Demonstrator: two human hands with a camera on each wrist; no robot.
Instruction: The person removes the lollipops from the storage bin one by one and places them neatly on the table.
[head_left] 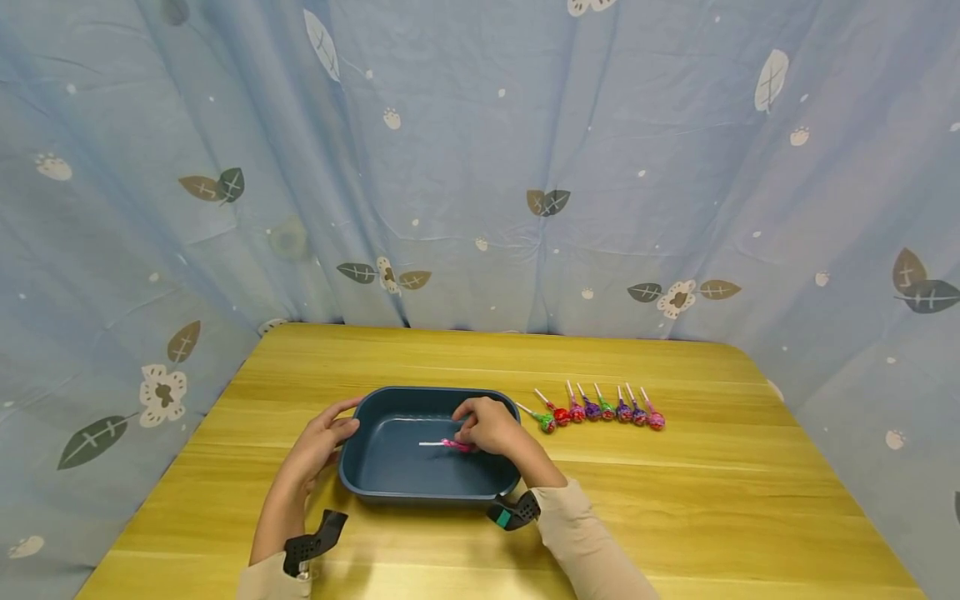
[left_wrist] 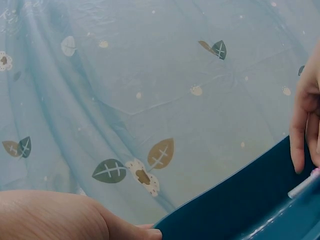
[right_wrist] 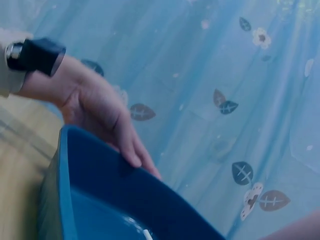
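Note:
A dark blue rectangular basin stands on the table. At its left end my left hand grips the rim, the thumb at the edge and the fingers along the outer wall. My right hand is inside the basin's right half and pinches a pink-wrapped lollipop by its candy end. The lollipop's white stick points left, low over the basin floor; whether it touches the floor I cannot tell. In the left wrist view the stick shows below the right hand's fingers.
Right of the basin, several wrapped lollipops lie in a row, among them a green one, a red one and a pink one. The wooden table ends at a blue patterned curtain behind and at the sides.

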